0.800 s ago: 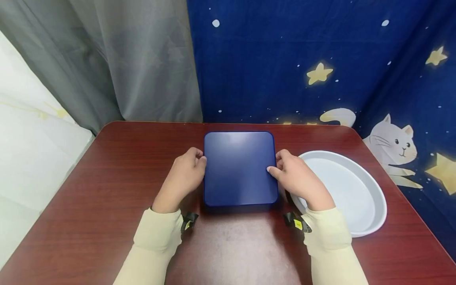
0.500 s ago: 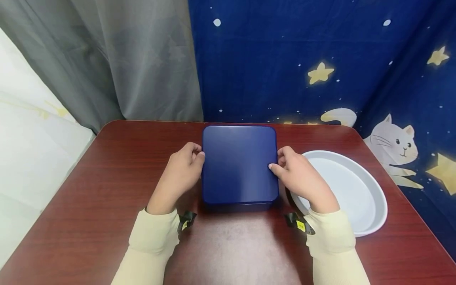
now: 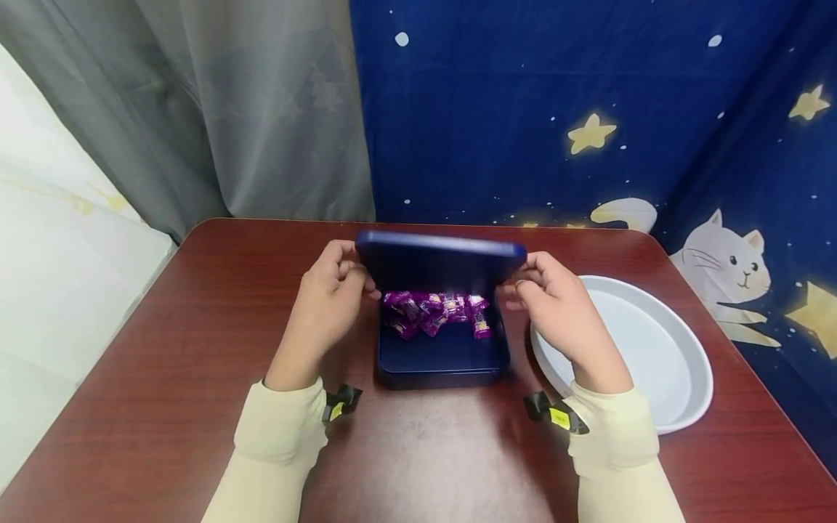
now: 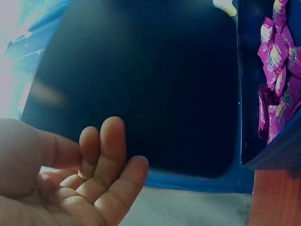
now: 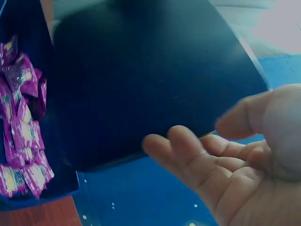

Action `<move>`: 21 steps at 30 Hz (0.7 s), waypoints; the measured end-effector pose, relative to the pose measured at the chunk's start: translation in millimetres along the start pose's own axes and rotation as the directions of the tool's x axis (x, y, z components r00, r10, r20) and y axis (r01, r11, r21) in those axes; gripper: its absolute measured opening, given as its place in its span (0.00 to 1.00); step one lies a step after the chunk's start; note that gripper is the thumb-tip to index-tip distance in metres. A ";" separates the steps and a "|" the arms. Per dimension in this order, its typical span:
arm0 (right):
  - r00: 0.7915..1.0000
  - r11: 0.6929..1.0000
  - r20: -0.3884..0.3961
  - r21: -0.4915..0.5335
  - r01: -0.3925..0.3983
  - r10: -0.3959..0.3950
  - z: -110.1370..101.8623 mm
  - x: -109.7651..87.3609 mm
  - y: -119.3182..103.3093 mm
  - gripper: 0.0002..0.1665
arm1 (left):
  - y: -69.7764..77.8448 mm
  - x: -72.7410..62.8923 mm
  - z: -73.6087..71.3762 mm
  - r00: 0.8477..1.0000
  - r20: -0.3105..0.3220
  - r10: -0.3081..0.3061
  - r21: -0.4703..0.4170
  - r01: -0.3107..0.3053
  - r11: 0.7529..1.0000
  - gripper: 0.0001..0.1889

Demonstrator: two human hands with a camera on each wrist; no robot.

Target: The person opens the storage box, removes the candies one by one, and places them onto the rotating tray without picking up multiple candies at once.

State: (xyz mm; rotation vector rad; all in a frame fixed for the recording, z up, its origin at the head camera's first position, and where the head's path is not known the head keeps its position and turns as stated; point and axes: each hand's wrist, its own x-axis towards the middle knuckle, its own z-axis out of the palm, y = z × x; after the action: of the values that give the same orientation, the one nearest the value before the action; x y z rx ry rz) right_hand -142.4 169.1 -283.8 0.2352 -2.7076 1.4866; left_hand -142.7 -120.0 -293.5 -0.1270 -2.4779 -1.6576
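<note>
A: Where does our lid (image 3: 439,260) stand?

B: Tilted up over the back of the box (image 3: 445,359), its underside towards us. We can't tell whether the two are joined at the far side, so if we force the lid too far, it might come away or tip the box backward.

A: And the candies (image 3: 433,311)?

B: Heaped in the back part of the box. If we lost our hold, the lid would probably clap down, and the jolt could knock a few out.

A: How are our fingers (image 5: 184,143) set?

B: Bent in, narrow, holding the lid: the left hand (image 3: 330,301) at one side edge, the right hand (image 3: 562,316) at the other. The hold looks shallow to us, so the smooth edge could slip. The lid looks a little lower on our right, too; uneven lifting might twist it.

A: What about the tray (image 3: 644,349)?

B: It's just to the right of the box, partly beneath our right wrist. If we sink that arm, the sleeve (image 3: 617,428) could catch the rim and shove it across the table (image 3: 163,349).

A: Anything further out?

B: Only the table's far edge: pushing hard, we might slide the box towards it.
</note>
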 end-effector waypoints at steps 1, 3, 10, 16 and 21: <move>1.000 1.000 -0.013 0.007 0.004 -0.004 0.2 0.2 -0.1 0.14 | -0.2 0.2 -0.4 1.000 0.006 -0.004 -0.014 0.004 1.000 0.11; 1.000 1.000 -0.031 0.022 0.004 -0.003 0.4 0.8 0.3 0.15 | -1.0 0.6 -1.5 1.000 0.020 -0.008 -0.035 0.008 0.999 0.11; 0.996 0.997 -0.084 0.080 0.002 0.005 0.3 3.5 5.7 0.16 | -4.8 0.2 -8.5 0.999 0.037 0.009 0.115 -0.013 0.993 0.17; 0.990 0.998 -0.138 0.049 0.030 -0.023 0.8 5.0 11.1 0.14 | -7.2 0.2 -10.9 0.995 0.096 -0.011 0.218 -0.010 0.976 0.15; 0.991 0.997 -0.130 0.071 0.006 0.003 2.4 8.1 15.3 0.22 | -7.2 1.7 -9.2 0.990 0.140 -0.035 0.233 0.001 0.973 0.23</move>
State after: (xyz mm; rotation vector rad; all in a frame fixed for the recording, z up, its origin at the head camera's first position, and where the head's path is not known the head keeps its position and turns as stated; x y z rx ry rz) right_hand -152.7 174.3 -296.9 0.1372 -2.5564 1.5417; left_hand -144.7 -131.3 -296.4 -0.2015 -2.7658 -1.3956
